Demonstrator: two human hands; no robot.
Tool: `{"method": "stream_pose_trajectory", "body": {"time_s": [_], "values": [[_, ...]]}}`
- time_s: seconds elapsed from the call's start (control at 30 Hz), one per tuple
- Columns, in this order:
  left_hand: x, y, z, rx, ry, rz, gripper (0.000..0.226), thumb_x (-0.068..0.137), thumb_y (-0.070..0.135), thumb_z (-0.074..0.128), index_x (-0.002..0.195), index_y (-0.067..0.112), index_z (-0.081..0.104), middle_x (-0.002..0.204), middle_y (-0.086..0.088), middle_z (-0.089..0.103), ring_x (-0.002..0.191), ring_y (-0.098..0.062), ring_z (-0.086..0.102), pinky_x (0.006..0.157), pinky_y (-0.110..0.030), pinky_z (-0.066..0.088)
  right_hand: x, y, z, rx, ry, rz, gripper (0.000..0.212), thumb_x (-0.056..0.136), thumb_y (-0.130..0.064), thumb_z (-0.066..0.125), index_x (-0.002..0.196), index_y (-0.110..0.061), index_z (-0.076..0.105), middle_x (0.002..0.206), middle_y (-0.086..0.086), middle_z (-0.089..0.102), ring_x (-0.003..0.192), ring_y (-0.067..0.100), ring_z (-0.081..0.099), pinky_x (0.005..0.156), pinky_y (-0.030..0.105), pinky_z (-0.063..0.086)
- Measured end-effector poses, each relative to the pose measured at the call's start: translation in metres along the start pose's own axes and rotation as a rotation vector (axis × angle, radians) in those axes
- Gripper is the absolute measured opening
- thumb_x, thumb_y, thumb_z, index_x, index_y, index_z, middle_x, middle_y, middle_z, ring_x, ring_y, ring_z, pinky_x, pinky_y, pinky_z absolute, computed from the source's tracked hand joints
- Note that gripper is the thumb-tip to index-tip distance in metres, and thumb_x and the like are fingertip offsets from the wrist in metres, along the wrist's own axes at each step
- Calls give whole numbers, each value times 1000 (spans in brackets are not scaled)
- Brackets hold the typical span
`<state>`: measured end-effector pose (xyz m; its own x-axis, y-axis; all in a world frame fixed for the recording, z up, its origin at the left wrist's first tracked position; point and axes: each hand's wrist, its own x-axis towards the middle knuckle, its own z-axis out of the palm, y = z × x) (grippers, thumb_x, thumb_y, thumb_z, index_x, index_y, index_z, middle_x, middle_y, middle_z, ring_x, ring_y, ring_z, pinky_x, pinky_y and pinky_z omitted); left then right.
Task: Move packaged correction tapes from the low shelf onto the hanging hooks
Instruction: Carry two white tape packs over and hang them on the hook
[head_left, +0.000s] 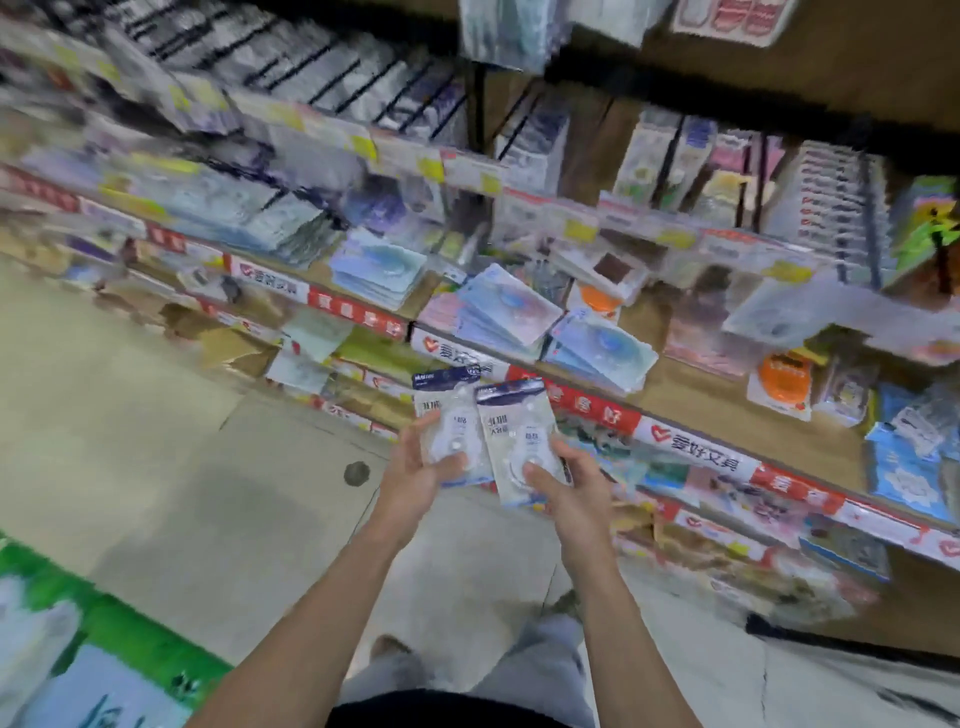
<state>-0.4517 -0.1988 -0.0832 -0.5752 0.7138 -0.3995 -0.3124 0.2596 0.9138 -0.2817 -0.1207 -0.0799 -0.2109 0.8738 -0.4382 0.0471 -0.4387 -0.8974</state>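
shelves blurred, goods illegible; pale tiled floor. left hand gripped one pack; right hand gripped another pack.

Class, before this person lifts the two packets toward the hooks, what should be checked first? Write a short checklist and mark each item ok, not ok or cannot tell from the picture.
1. Left hand holds its correction tape packet firmly: ok, thumb lies across the front.
2. Right hand holds the second packet firmly: ok, thumb on the front, fingers behind.
3. The two packets are separate enough to hang one at a time: cannot tell, their edges overlap.
4. Hang holes at the dark top strips are free: cannot tell, too blurred.
5. A free hook is in sight: cannot tell, the upper shelves are blurred.
6. Path upward is clear of the shelf edge: ok, both packets are held out in front of it.
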Motion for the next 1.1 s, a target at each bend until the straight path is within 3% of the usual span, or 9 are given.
{"method": "stream_pose_trajectory", "body": {"time_s": [0.1, 0.23, 0.33, 0.43, 0.5, 0.6, 0.73, 0.97, 1.1], "values": [[-16, 16, -75, -91, 142, 34, 46, 81, -10, 73, 119, 11, 56, 131, 6, 58, 110, -2, 59, 76, -13, 52, -21, 0, 76, -6, -118, -20, 32, 78, -5, 82, 98, -27, 70, 100, -25, 73, 100, 4, 69, 94, 37, 55], [-46, 42, -174, -147, 301, 133, 45, 77, -5, 78, 114, 10, 56, 114, 5, 65, 85, 3, 67, 67, -20, 55, -48, 1, 180, -21, -270, -85, 31, 72, -4, 86, 91, -22, 71, 107, -8, 72, 101, 9, 68, 96, 38, 54], [-71, 55, -240, -179, 457, 208, 39, 82, -6, 74, 111, 13, 58, 115, 4, 67, 92, 2, 67, 78, -26, 54, -79, -1, 246, -53, -405, -124, 31, 72, 0, 85, 90, -19, 68, 108, -5, 70, 103, 11, 68, 83, 22, 54], [-91, 66, -291, -240, 605, 290, 38, 80, 1, 79, 109, 18, 61, 123, 1, 66, 112, -12, 65, 83, -24, 54, -106, -7, 302, -67, -566, -159, 28, 75, 0, 83, 91, -15, 65, 106, -9, 69, 83, -5, 68, 61, 11, 51], [-101, 73, -318, -286, 677, 321, 41, 74, 12, 84, 108, 25, 65, 125, 2, 67, 120, -18, 63, 93, -33, 54, -118, -7, 335, -94, -638, -196, 30, 74, -4, 86, 93, -16, 66, 107, -10, 69, 93, 0, 68, 71, 13, 53], [-106, 83, -352, -303, 762, 367, 43, 74, 18, 83, 112, 36, 69, 127, 1, 68, 123, -21, 61, 104, -47, 49, -132, -6, 383, -112, -698, -211, 33, 71, -9, 89, 95, -17, 67, 111, -4, 71, 108, 9, 67, 99, 36, 53], [-93, 101, -391, -338, 871, 399, 44, 81, 12, 80, 118, 34, 69, 127, 15, 67, 127, -12, 58, 110, -49, 44, -140, -6, 444, -89, -728, -243, 29, 66, -25, 91, 81, -31, 67, 114, 4, 73, 115, 24, 66, 102, 56, 49], [-33, 163, -474, -327, 961, 440, 43, 81, 9, 79, 116, 32, 70, 120, 21, 69, 123, -4, 58, 110, -43, 45, -123, -29, 566, 11, -764, -218, 28, 74, -7, 86, 87, -24, 68, 108, -8, 74, 113, 11, 66, 107, 50, 47], [16, 206, -523, -306, 974, 444, 45, 74, 15, 84, 114, 33, 72, 126, 10, 69, 126, -16, 59, 110, -49, 44, -96, -51, 640, 40, -772, -215, 26, 73, -11, 87, 87, -27, 71, 109, -14, 74, 116, 11, 65, 107, 51, 46]]}}
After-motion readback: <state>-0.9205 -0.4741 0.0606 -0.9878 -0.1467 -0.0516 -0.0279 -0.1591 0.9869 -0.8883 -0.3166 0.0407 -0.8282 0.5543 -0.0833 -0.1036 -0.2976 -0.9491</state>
